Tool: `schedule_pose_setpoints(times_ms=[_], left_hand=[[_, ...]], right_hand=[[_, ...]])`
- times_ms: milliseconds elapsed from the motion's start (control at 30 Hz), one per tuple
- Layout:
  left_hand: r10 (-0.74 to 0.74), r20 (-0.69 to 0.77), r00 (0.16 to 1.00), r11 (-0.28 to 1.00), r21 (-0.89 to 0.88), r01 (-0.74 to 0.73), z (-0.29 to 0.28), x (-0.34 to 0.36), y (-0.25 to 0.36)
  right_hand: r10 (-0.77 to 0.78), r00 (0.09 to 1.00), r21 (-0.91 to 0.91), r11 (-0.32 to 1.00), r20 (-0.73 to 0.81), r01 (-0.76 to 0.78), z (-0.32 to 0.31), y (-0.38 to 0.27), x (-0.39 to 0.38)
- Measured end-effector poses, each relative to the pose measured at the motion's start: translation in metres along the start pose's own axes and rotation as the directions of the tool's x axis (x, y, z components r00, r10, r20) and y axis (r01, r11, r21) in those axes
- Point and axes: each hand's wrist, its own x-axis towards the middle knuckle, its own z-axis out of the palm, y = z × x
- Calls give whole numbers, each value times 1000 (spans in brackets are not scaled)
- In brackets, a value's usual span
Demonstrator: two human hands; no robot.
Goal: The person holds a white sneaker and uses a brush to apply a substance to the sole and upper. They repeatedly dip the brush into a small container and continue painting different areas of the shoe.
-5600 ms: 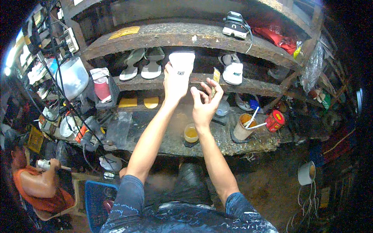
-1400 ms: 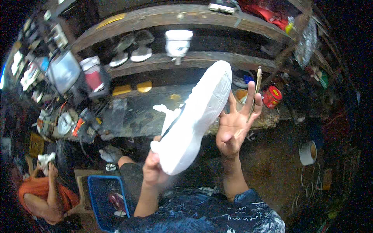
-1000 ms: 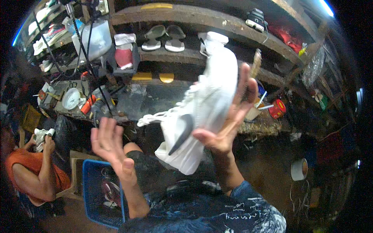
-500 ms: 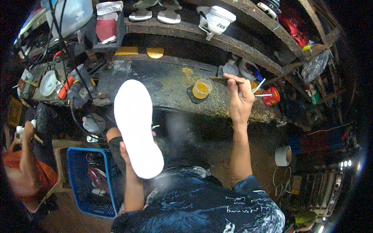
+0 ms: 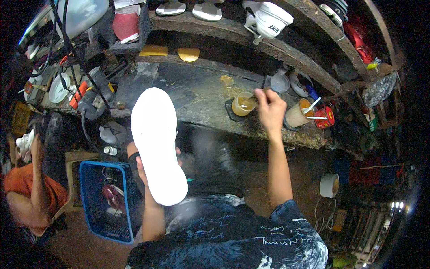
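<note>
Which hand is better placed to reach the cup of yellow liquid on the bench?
Probably the right hand: its fingertips are right by the cup, while the left hand is farther away and holding the white shoe.

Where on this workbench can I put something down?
The biggest bare patch runs from the cup of yellow liquid left toward the grey tool, in front of the yellow pieces. It's crowded right of the cup, with the right hand, tan pot and red can, and around the white dish far left.
</note>
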Motion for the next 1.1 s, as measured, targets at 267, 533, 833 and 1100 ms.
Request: schedule_pose_setpoints(times_ms=[267,533,833,1100], left_hand=[[-40,52,998,994,-104,45,-6,3,-4],[-47,101,994,996,-66,54,12,17,1],[-25,-181,983,982,182,59,-21,4,-9],[-72,-153,986,973,205,103,-34,15,-9]], right_hand=[[491,846,770,452,207,-451,-7,18,-9],[528,815,822,335,240,-460,-6,8,-32],[530,803,831,290,273,-474,-7,6,-49],[482,820,864,219,308,-453,-35,3,-51]])
